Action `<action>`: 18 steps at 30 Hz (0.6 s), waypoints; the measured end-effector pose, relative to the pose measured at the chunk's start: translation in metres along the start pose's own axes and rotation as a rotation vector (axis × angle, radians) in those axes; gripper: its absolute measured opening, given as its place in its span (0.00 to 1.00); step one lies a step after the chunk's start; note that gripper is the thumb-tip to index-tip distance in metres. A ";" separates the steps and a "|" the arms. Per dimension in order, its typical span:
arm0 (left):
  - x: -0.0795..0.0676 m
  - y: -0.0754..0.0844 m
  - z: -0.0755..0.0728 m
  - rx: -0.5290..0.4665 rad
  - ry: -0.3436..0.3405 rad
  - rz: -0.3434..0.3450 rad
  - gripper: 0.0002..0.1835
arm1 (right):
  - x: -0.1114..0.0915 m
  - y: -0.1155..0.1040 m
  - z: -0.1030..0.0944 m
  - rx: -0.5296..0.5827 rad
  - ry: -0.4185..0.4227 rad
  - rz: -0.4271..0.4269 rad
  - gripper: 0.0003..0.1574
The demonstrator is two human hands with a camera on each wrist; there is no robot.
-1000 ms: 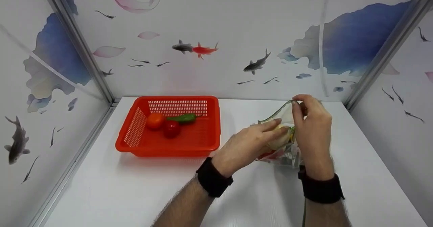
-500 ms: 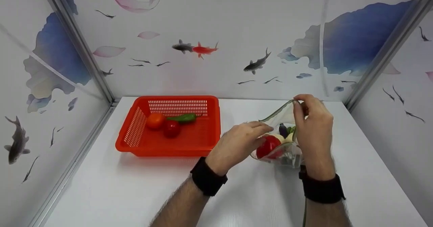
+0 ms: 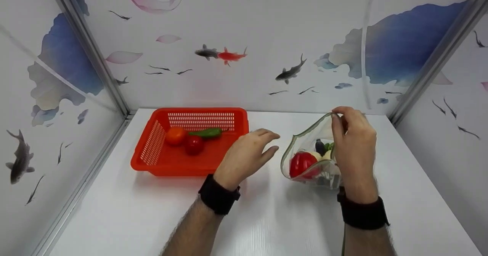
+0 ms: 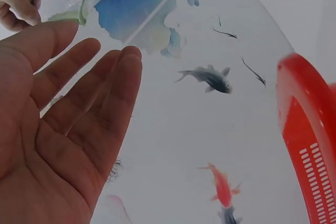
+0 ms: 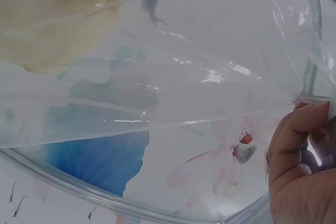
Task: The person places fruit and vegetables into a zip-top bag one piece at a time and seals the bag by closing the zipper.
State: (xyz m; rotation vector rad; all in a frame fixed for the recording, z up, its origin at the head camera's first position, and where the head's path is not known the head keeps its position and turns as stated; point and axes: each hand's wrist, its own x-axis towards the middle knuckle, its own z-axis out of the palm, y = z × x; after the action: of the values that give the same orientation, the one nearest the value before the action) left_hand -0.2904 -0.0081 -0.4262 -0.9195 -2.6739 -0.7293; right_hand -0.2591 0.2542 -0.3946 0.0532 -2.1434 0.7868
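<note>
My right hand [image 3: 354, 145] pinches the upper rim of a clear plastic bag [image 3: 305, 141] with a green edge, holding its mouth open. Inside lie a red bell-pepper-like vegetable [image 3: 302, 164], a dark purple eggplant-like piece [image 3: 319, 147], and some pale and green produce. In the right wrist view the film spreads out beside the pinching fingers, with a pale round item [image 5: 58, 19] behind it. My left hand [image 3: 244, 156] hangs between bag and basket, fingers extended and slightly bent, holding nothing. The left wrist view shows its bare palm [image 4: 52, 145].
A red plastic basket [image 3: 152, 164] stands on the white table [image 3: 259, 218] left of my left hand. It contains an orange round fruit [image 3: 175, 136], a red round one [image 3: 194, 145] and a green pepper [image 3: 207, 133]. Patterned panels [image 3: 244, 84] enclose the back and sides.
My left hand has let go of the pale item in the bag and drawn back left toward the basket, uncovering the contents. My right hand keeps its pinch on the rim.
</note>
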 end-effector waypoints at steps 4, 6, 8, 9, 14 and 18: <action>-0.003 -0.014 -0.002 0.062 -0.008 -0.085 0.20 | 0.000 0.001 0.000 -0.003 0.000 -0.001 0.10; -0.005 -0.020 -0.002 0.114 -0.006 -0.114 0.21 | 0.000 0.001 0.000 -0.006 -0.002 0.002 0.10; -0.007 -0.027 -0.003 0.163 -0.007 -0.144 0.22 | 0.000 0.001 0.000 -0.007 -0.004 0.005 0.10; -0.009 -0.030 -0.003 0.182 -0.010 -0.160 0.24 | 0.000 0.001 0.000 -0.007 -0.005 0.006 0.10; -0.015 -0.048 -0.008 0.189 -0.049 -0.257 0.31 | 0.000 0.000 0.001 -0.001 -0.012 0.012 0.10; -0.020 -0.063 -0.011 0.200 -0.072 -0.328 0.36 | 0.000 0.000 0.001 0.000 -0.017 0.012 0.10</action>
State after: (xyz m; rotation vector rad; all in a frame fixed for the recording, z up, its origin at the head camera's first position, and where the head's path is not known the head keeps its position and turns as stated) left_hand -0.3142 -0.0669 -0.4481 -0.4715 -2.9319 -0.4829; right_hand -0.2597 0.2538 -0.3953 0.0469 -2.1614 0.7966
